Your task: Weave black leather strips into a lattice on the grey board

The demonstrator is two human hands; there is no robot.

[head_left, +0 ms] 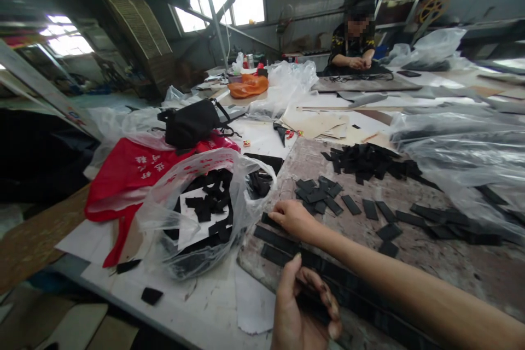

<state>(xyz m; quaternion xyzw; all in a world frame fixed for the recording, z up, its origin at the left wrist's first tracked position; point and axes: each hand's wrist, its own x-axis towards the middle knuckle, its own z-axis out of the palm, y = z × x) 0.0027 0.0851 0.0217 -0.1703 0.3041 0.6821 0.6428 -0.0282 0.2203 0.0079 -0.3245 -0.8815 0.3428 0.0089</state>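
Note:
My right hand [293,220] reaches in from the right, its fingers bent down and pressed together at the end of a short black strip [268,221] on the board's left edge. Below it, my left hand [305,306] is palm up with curled, dark-smudged fingers. A dark piece, apparently black strip material, lies in its palm, partly hidden by the fingers. Between the hands, black strips [273,238] lie in rows along the near edge of the worn brownish board [348,246]. My right forearm covers part of these rows.
Loose black pieces [318,195] and a larger black pile [369,159] lie on the board. Left stand a clear plastic bag [188,268] of black scraps, a red bag [123,175] and a black pouch [192,123]. Plastic sheeting [463,147] covers the right. Across the table sits another person [353,44].

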